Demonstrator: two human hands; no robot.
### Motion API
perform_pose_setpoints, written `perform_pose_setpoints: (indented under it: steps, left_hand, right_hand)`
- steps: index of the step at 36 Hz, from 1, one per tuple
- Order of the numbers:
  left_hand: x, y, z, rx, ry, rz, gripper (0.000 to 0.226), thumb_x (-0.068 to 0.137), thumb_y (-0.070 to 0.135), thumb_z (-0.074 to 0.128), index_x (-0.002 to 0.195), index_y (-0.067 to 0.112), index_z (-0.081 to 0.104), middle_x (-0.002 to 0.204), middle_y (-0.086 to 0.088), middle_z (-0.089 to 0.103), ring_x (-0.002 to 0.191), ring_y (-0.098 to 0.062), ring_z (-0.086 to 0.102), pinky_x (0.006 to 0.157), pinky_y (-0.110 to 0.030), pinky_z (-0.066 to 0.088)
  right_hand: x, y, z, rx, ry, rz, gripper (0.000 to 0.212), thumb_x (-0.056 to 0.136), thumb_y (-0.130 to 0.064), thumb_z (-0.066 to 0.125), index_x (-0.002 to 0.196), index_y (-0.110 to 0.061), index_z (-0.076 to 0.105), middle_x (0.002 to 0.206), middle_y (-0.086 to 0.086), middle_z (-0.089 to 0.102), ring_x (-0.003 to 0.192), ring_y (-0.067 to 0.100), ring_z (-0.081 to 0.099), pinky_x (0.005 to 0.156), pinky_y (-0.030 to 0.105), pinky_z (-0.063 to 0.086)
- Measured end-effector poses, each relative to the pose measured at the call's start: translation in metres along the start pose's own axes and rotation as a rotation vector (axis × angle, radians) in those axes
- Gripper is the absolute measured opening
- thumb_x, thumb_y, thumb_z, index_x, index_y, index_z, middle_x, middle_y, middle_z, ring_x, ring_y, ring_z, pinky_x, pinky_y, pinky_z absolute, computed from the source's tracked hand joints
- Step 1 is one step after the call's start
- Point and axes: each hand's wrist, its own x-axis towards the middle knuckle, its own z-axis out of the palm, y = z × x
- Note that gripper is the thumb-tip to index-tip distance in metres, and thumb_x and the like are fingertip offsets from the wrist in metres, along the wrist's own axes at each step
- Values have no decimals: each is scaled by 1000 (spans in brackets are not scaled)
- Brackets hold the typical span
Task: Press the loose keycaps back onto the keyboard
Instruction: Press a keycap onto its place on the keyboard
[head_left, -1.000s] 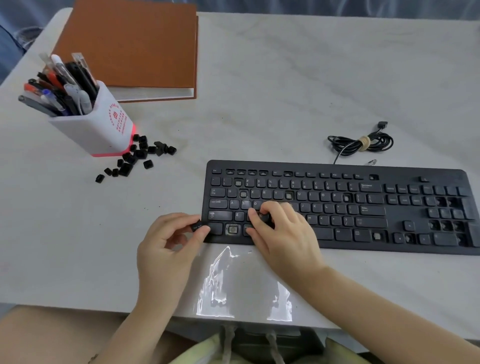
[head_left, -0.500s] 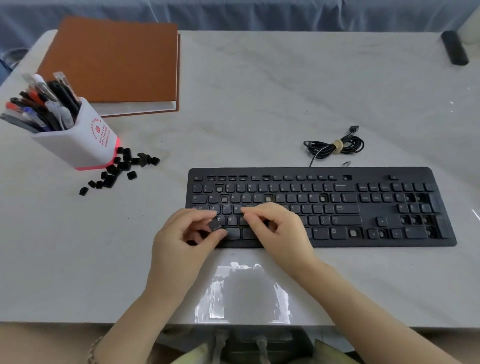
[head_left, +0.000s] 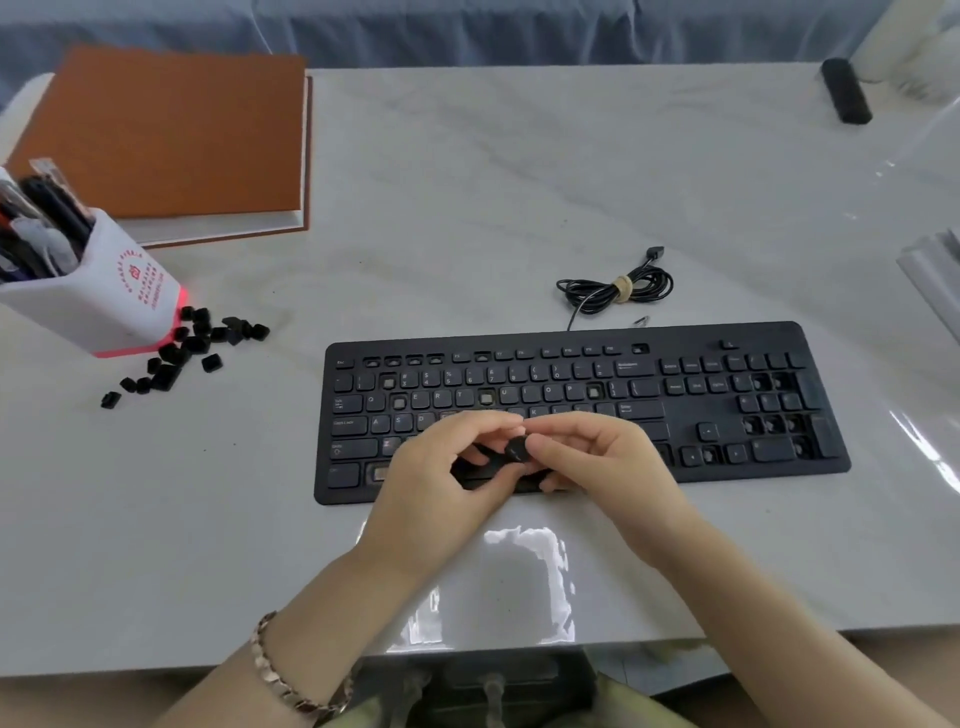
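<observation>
our left hand (head_left: 441, 467) and right hand (head_left: 613, 457) hovering fingers-curled over the keyboard (head_left: 571, 335) near its front edge, both pinching one keycap (head_left: 517, 449), loads of table (head_left: 467, 208) beyond

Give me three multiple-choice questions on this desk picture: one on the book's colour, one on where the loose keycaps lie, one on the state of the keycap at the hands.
1. What colour is the cover of the book?
A) blue B) green C) orange-brown

2. Where is the pile of loose keycaps?
A) on the book B) beside the pen holder, left of the keyboard C) right of the keyboard

3. The single keycap is:
A) pinched in fingertips above the keyboard B) lying on the table C) in the pen holder

Answers:
1 C: the cover is plainly orange-brown.
2 B: the pile lies right by the holder's red base.
3 A: the left hand and right hand meet on it over the keys.
</observation>
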Motion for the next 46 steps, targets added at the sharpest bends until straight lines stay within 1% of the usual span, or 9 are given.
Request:
perform_pose_setpoints:
  steps: [3,7,10,14,20,28,33,38,46]
  left_hand:
    - [4,3,8,-17,-13,-37,37,75,7,70,96,37,65,91,18,68,85,2,61,79,-8,44]
    - [11,7,16,-84,-12,-97,40,79,-4,68,94,33,69,95,18,68,87,-2,62,80,-9,45]
    - [16,10,21,-93,-8,-89,39,79,-7,66,95,29,69,95,17,69,90,-1,62,81,-10,45]
    - [24,8,30,-51,25,-57,42,78,-7,67,91,33,66,92,16,67,87,2,61,80,-7,43]
    - [47,0,43,100,0,24,22,76,-8,69,88,9,73,92,16,62,88,6,57,81,-4,40]
    - [70,-6,60,240,-111,154,15,77,4,73,91,10,75,94,5,70,95,-3,51,88,0,29]
    - [75,-17,67,276,-141,217,11,78,9,70,88,10,77,94,2,72,94,-5,50,87,-24,41]
    - [76,-19,70,308,-121,292,14,75,10,65,82,6,77,87,-3,73,89,-9,50,82,-17,37]
    - [74,-31,72,399,-123,459,23,85,18,55,83,8,76,90,-1,71,87,-13,52,73,-32,49]
  right_hand:
    - [6,-2,-23,-143,171,-100,15,85,-3,61,86,-15,70,67,-5,70,66,4,64,64,14,52]
    - [18,-1,-68,-695,450,-328,14,87,-11,61,93,-20,70,97,-9,66,89,1,58,80,0,36]
    - [30,3,-96,-944,497,-349,26,90,-17,57,114,-10,65,128,1,55,122,14,43,102,13,21]
    - [45,12,-115,-1101,504,-320,39,94,-25,52,130,-10,53,144,4,41,137,20,28,112,28,11]
    - [50,25,-115,-1172,566,-404,46,91,-32,40,128,-8,54,141,10,46,135,27,34,111,38,18]
    - [53,28,-116,-1190,590,-434,55,90,-40,29,126,-9,56,137,10,50,132,28,38,109,38,21]
    - [54,29,-116,-1192,616,-454,52,90,-38,32,124,-8,58,135,11,52,130,29,41,108,37,22]
    - [54,31,-116,-1193,625,-457,51,91,-37,32,124,-9,58,135,10,51,130,28,40,108,37,22]
    - [55,32,-117,-1187,632,-463,51,90,-38,32,124,-10,58,135,9,51,130,27,39,108,38,23]
